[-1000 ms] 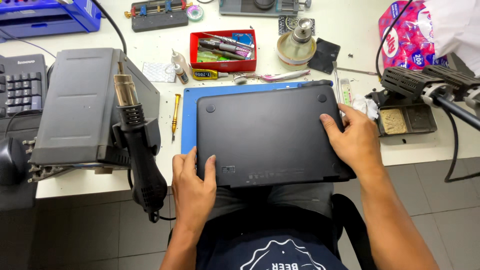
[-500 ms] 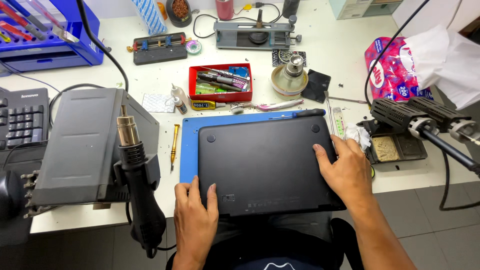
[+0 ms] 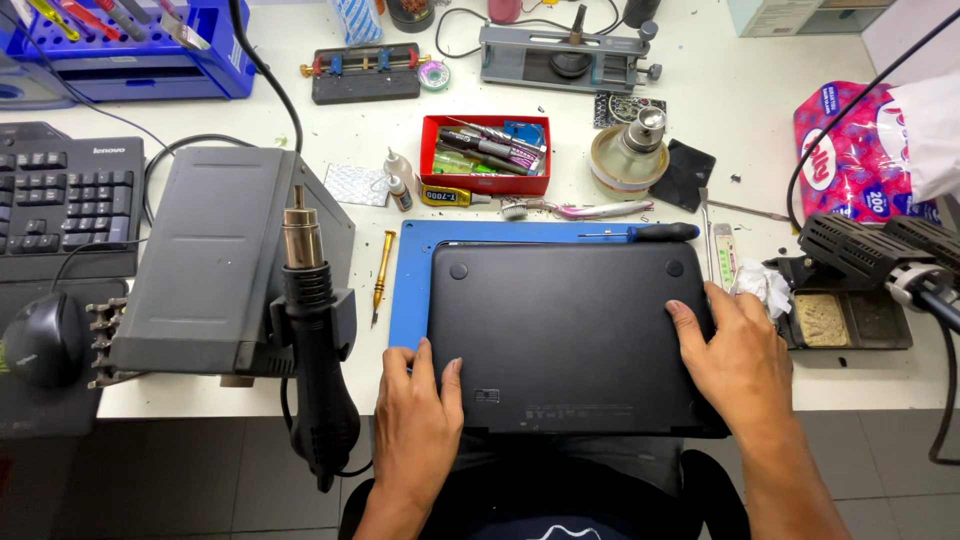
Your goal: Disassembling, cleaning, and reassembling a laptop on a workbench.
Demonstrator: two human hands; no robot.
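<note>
A black laptop [image 3: 565, 325] lies upside down on a blue work mat [image 3: 415, 285] at the table's front edge. My left hand [image 3: 420, 410] rests flat on its near left corner, fingers spread. On the laptop's right edge lies my right hand [image 3: 735, 355], palm down, fingers over the lid's side. Neither hand holds a tool. A black-handled screwdriver [image 3: 650, 232] lies just beyond the laptop's far edge.
A grey hot-air station [image 3: 205, 255] with its black heat gun [image 3: 315, 340] hangs left of the mat. A small yellow screwdriver [image 3: 382, 272] lies beside it. Red parts tray [image 3: 485, 155], soldering stand [image 3: 850, 315], keyboard [image 3: 65, 200], mouse [image 3: 45, 340] and tissue pack [image 3: 850, 150] surround.
The view has tilted so the table sits lower in frame. Both hands stay on the laptop; the right hand has slid slightly down its right edge.
</note>
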